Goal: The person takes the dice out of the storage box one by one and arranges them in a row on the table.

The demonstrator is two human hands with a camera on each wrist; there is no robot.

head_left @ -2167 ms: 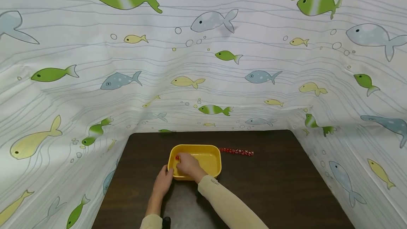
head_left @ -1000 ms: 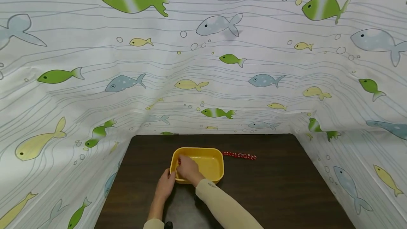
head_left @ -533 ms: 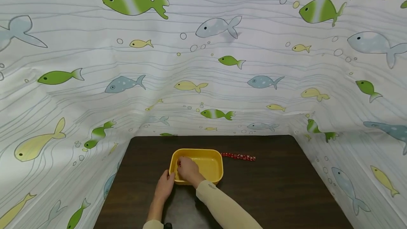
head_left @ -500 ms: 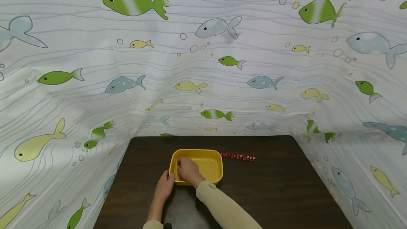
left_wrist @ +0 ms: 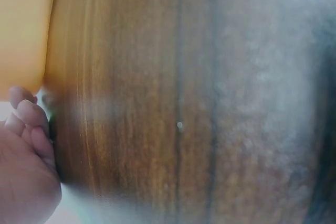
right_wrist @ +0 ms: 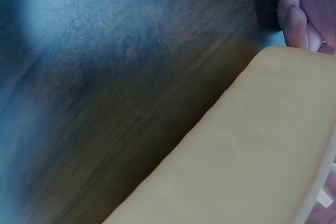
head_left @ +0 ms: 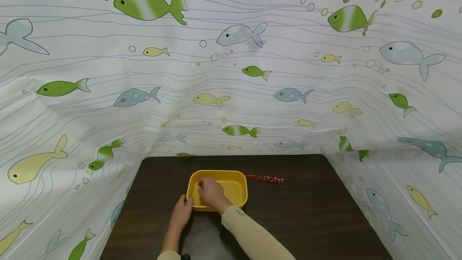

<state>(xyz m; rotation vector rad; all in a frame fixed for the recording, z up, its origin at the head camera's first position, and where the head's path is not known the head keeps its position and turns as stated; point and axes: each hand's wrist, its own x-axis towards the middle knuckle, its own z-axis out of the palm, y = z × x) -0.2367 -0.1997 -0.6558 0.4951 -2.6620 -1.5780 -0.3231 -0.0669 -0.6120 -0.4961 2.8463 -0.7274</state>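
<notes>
A yellow plastic tray (head_left: 236,208) sits on the dark table. My left hand (head_left: 181,212) grips its near left corner, thumb at the rim and fingers along the outside. In the left wrist view the left hand (left_wrist: 29,156) shows at the left edge, beside the tray wall (left_wrist: 23,30). My right hand (head_left: 210,190) reaches into the left part of the tray with curled fingers. A trace of red shows at those fingertips, a die mostly hidden by the fingers. The right wrist view is filled mainly by the tray's outer wall (right_wrist: 226,145).
A row of red dice (head_left: 265,178) with white marks lies on the dark wooden table (head_left: 306,212), running right from the tray's far right side. A white fish-patterned curtain (head_left: 231,83) hangs around the back and sides of the table.
The red die that showed clearly at the right fingertips is now nearly hidden as the right hand works along the tray's left side. The left hand keeps its grip. The head view shifts slightly.
</notes>
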